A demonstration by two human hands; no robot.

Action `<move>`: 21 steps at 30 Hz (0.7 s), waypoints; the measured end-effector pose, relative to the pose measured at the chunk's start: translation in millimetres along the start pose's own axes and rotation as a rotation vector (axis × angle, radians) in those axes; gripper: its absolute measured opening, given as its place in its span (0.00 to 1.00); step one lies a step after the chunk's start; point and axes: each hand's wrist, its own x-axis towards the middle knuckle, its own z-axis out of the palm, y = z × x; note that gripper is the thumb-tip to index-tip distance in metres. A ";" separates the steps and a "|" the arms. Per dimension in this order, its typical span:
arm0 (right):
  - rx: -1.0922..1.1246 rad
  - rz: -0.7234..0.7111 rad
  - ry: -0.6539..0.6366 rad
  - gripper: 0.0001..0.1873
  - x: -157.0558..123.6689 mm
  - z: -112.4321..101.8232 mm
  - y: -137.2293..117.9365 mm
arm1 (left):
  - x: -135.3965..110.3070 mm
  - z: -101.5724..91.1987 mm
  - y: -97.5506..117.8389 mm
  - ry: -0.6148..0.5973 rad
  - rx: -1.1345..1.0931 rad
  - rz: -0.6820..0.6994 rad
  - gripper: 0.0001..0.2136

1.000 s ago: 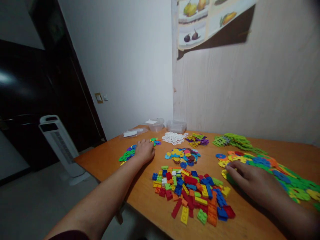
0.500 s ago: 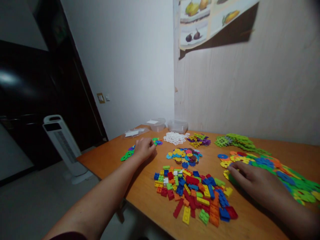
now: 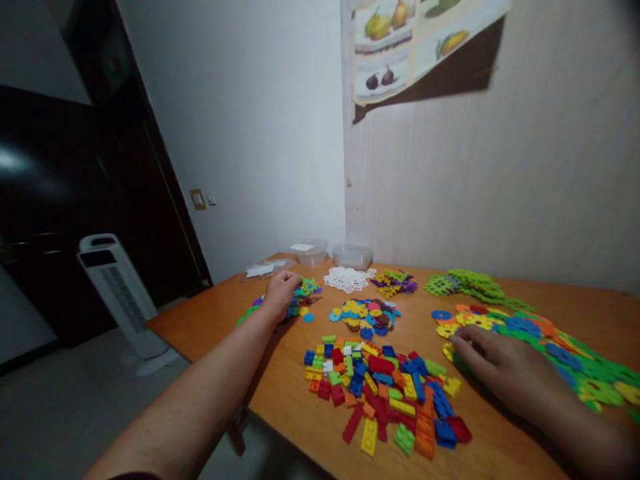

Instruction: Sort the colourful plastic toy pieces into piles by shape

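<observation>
My left hand (image 3: 281, 293) is at the far left of the table, with its fingers curled inward. It hovers over or touches a pile of small green, blue and purple notched pieces (image 3: 311, 287); whatever the fingers hold is hidden. A light blue disc (image 3: 309, 318) lies just right of that pile. On the right, my right hand (image 3: 493, 353) rests at the edge of a spread of larger flat notched discs (image 3: 523, 327) in yellow, green, blue and orange. Its thumb and forefinger are apart, the other fingers mostly out of sight, with nothing visible between them.
Toward the front lies a heap of building bricks (image 3: 385, 387). Behind it are mixed flower-shaped discs (image 3: 363, 313), white pieces (image 3: 347, 279), yellow-purple pieces (image 3: 395, 283) and lime lattice pieces (image 3: 465, 283). Clear plastic tubs (image 3: 353, 256) and bags (image 3: 263, 269) sit along the back.
My left hand has lifted slightly and shifted left; more blue and yellow-orange pieces and a light blue disc now show beside it. My right hand keeps its place. The view has tilted slightly.
</observation>
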 end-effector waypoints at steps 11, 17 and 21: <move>0.013 0.037 -0.113 0.21 0.2 -3.3 -4.4 | 13.3 98.6 25.5 -0.205 0.005 -0.211 0.11; 0.007 0.046 -0.061 0.22 -1.7 -4.2 -6.7 | 21.4 155.0 33.8 -0.279 0.074 -0.331 0.09; 0.026 0.013 0.013 0.21 -2.3 -9.0 -9.7 | 17.5 185.2 37.7 -0.311 0.079 -0.410 0.09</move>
